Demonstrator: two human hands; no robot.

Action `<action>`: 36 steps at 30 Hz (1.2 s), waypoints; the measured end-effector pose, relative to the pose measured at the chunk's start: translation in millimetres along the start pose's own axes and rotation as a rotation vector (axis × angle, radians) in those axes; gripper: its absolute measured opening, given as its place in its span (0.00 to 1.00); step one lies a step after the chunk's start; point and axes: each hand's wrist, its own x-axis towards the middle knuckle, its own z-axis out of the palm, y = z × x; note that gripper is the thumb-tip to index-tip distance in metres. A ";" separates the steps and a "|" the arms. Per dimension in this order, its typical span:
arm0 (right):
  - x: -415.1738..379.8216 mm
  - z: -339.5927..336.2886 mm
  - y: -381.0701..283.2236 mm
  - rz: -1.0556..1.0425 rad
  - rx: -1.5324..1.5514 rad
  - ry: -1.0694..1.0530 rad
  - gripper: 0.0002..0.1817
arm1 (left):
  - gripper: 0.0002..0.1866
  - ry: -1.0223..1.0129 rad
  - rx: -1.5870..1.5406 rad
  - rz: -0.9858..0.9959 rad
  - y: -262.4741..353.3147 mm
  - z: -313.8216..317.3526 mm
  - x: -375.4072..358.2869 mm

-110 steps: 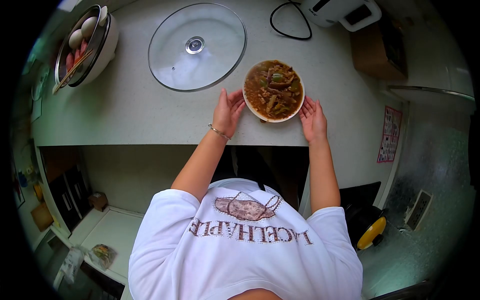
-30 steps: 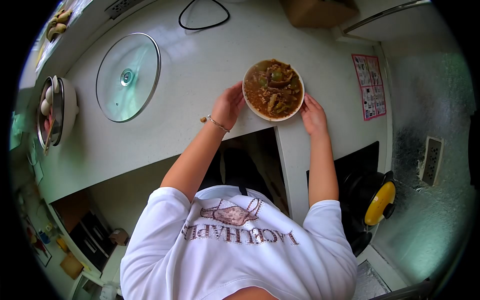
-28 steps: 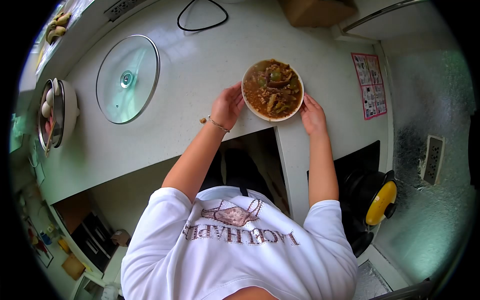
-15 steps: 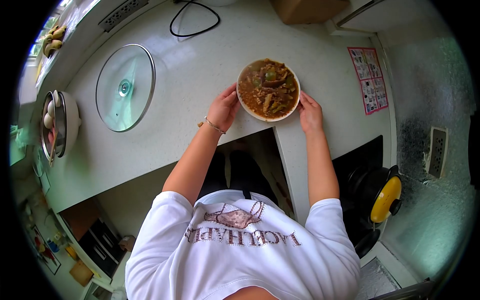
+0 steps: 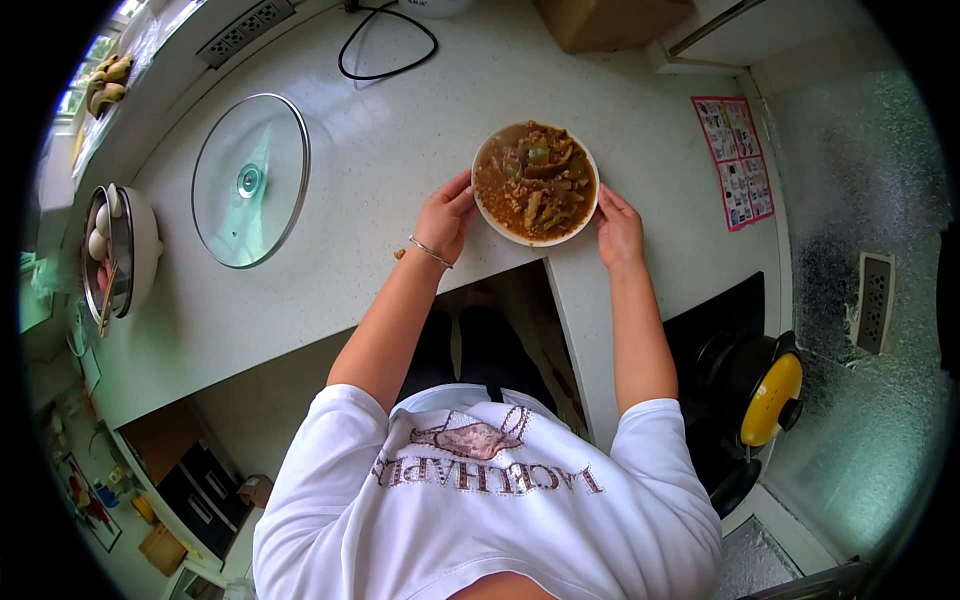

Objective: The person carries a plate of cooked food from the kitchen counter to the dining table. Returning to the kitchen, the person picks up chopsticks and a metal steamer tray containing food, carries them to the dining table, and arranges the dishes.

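Note:
A white-rimmed bowl full of stewed food in brown sauce, with green pieces in it, sits between my two hands over the counter. My left hand, a bracelet on its wrist, grips the bowl's left side with fingers together and tips partly under the rim. On the opposite side my right hand holds the rim the same way, its thumb against the edge. The undersides of both hands are hidden. A small brown crumb lies on the counter beside my left wrist.
A glass lid lies on the counter to the left, near a bowl with eggs. A black cable and a cardboard box are at the back. A yellow-lidded pot stands on the right by the wall.
The view has shifted very slightly. Both hands keep their hold on the bowl, which stays in nearly the same place.

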 end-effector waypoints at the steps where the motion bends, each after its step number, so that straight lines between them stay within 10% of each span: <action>1: 0.2 -0.1 0.6 0.002 0.003 0.000 0.14 | 0.18 -0.001 0.009 0.008 0.7 0.7 -0.4; 22: -76.1 6.0 -58.6 -0.115 0.088 0.002 0.13 | 0.16 0.044 0.231 0.082 50.3 68.1 -60.7; 36: -230.1 -87.4 -61.2 -0.340 0.303 0.324 0.12 | 0.15 -0.289 0.449 -0.091 -3.3 139.2 -128.7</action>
